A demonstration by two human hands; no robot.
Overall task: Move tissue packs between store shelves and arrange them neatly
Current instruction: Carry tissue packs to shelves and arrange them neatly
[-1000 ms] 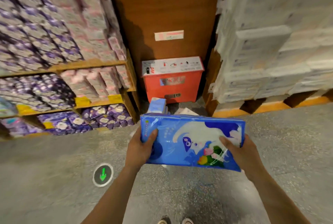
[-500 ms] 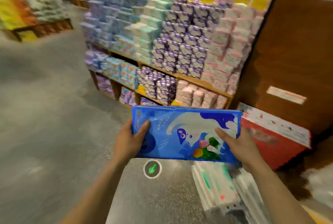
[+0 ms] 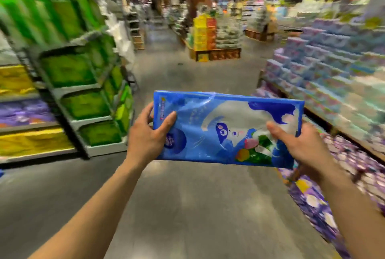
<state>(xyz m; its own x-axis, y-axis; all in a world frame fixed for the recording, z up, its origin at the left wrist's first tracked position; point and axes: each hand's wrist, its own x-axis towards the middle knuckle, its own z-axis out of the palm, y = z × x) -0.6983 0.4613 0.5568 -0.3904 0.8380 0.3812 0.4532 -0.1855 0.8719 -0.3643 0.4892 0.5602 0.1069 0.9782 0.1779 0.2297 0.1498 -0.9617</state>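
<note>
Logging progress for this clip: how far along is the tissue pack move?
Picked up: the blue plastic-wrapped tissue pack is off any shelf, held by the left hand and right hand over the grey aisle floor. Placing and neat arranging remain; the destination shelf isn't clear.

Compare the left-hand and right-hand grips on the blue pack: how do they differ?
The left hand clamps the blue tissue pack at its left short edge, while the right hand holds the lower right corner. The left thumb lies on the plain blue area; the right thumb presses on the cartoon cat print. The left hand sits slightly higher than the right. Both are shut on the pack, thumbs on top, holding it in the air above the floor.
</note>
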